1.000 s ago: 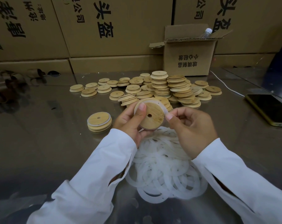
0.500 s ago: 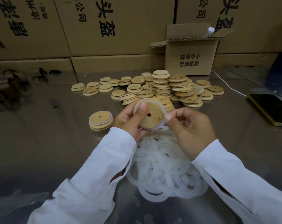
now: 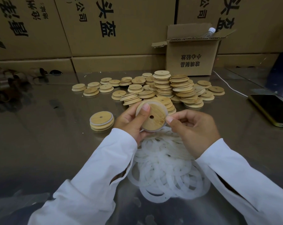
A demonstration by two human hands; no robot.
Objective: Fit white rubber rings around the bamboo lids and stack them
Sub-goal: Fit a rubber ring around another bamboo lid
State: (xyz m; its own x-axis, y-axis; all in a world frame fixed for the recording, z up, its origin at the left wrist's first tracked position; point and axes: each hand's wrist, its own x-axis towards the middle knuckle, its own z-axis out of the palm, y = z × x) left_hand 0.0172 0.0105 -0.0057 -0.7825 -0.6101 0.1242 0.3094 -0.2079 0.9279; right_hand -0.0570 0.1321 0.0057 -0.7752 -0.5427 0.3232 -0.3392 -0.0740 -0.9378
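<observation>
Pinched between both hands: one round bamboo lid with a small centre hole (image 3: 153, 118), held up off the table and tilted, flat face toward the camera. Left hand (image 3: 131, 120) gripped it, thumb pressed on the upper left of the face, fingers curled behind. Right hand (image 3: 192, 129) pinched at the lid's right rim with thumb and forefinger, other fingers curled in. A thin white rubber ring (image 3: 166, 111) ran along the lid's edge; whether it sat snug all the way round could not be told.

Directly below the hands lay a loose heap of white rubber rings (image 3: 166, 172) on the reflective metal table (image 3: 48, 143). Left of the left hand stood a short stack of ringed bamboo lids (image 3: 101, 121). Beyond the hands, a spread of bare bamboo lids (image 3: 163, 88), some in leaning stacks, some single.

Small open cardboard box (image 3: 191, 60) behind the lids, a clear plastic bottle (image 3: 209, 32) poking from it. Dark phone (image 3: 273, 109) at far right, white cable (image 3: 230, 86) near it. Large printed cartons (image 3: 113, 26) walled the back. Both arms wore white sleeves.
</observation>
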